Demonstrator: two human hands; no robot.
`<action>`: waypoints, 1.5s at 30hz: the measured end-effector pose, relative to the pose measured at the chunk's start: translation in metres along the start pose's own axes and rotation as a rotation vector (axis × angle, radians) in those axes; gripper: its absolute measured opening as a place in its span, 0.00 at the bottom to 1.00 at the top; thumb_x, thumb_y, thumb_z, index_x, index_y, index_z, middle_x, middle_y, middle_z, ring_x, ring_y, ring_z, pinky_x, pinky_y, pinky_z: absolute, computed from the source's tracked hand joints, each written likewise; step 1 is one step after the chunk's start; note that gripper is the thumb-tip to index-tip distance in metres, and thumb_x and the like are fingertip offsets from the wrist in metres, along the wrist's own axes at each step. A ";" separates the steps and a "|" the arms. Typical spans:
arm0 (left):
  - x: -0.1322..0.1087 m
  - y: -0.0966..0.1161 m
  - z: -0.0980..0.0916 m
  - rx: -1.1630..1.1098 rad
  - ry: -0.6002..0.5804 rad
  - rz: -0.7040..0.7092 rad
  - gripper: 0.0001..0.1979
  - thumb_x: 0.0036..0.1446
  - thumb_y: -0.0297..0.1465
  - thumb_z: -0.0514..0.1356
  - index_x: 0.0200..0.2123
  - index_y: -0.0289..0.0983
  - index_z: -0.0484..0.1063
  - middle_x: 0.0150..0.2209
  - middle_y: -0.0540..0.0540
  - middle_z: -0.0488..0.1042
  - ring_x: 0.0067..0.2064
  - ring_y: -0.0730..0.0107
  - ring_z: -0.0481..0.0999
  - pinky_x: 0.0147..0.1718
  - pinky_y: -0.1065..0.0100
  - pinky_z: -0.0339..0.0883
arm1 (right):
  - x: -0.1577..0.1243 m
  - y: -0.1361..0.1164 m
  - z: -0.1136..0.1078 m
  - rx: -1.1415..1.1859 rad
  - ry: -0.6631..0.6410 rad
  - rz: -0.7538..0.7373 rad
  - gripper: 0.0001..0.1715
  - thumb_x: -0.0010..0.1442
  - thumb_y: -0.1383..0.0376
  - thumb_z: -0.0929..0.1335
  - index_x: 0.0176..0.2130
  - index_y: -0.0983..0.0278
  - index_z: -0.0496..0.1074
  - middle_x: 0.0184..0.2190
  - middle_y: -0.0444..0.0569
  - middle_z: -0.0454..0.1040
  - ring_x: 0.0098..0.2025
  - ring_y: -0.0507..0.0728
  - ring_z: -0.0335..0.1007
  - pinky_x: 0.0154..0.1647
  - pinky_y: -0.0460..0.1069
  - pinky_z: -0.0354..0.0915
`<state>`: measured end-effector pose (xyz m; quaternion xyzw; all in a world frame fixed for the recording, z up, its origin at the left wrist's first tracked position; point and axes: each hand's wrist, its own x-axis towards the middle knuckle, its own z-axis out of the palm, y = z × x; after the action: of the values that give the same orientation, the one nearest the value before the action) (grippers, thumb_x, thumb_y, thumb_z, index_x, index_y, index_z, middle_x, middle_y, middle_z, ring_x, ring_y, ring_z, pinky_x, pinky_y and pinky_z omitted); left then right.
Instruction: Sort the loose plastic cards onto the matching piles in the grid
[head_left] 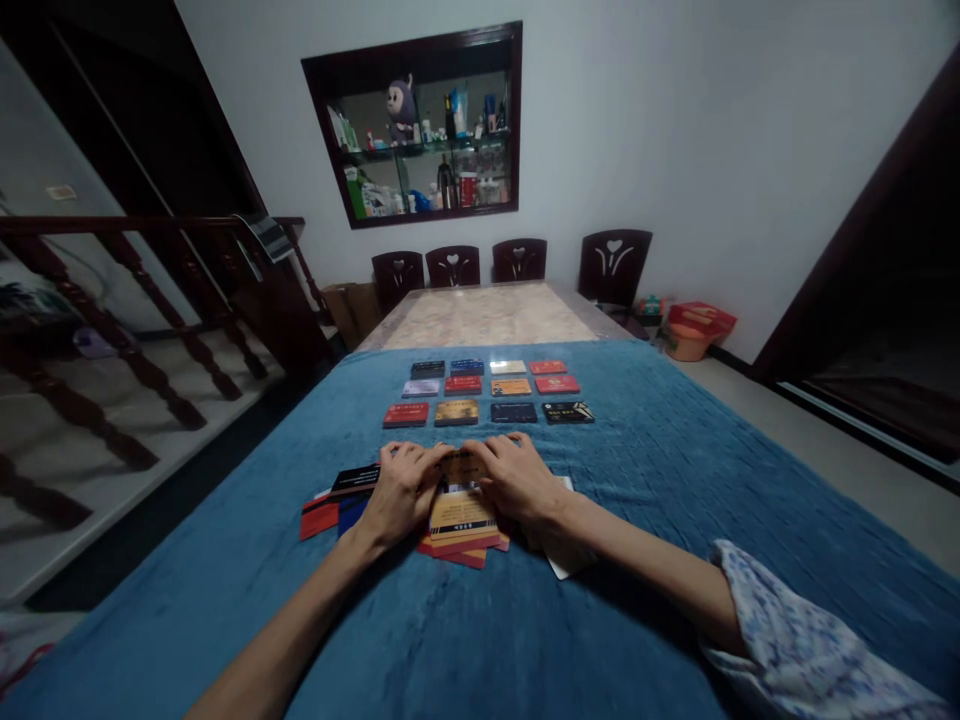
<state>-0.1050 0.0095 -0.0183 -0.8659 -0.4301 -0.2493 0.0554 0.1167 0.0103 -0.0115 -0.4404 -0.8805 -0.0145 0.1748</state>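
On a blue cloth [660, 470], a loose heap of plastic cards [457, 525] lies under both my hands. My left hand [401, 490] and my right hand [514, 475] meet over a brown card [459, 468] at the top of the heap, fingers curled down and pinching its two ends. More cards, black, red and blue, fan out at the left of the heap [334, 500]. A white card [562, 565] shows under my right wrist. Beyond the hands, several cards lie face up in neat rows [487, 390].
The cloth covers the near part of a long marble-topped table [487, 315]. Dark wooden chairs [615, 265] stand at its far end below a wall niche of bottles and a plush toy [420, 130]. A stair railing [135, 300] runs along the left. A red basin [697, 325] sits on the floor at right.
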 end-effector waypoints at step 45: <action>-0.001 0.007 0.001 0.035 -0.051 -0.062 0.27 0.54 0.24 0.53 0.59 0.39 0.65 0.46 0.41 0.72 0.52 0.54 0.68 0.55 0.48 0.53 | 0.000 0.010 0.009 -0.084 0.111 -0.081 0.25 0.63 0.72 0.62 0.59 0.66 0.63 0.42 0.56 0.73 0.45 0.60 0.64 0.48 0.55 0.54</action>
<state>-0.0998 0.0050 -0.0184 -0.8570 -0.4624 -0.2213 0.0520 0.1221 0.0177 -0.0210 -0.4097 -0.8853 -0.0829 0.2037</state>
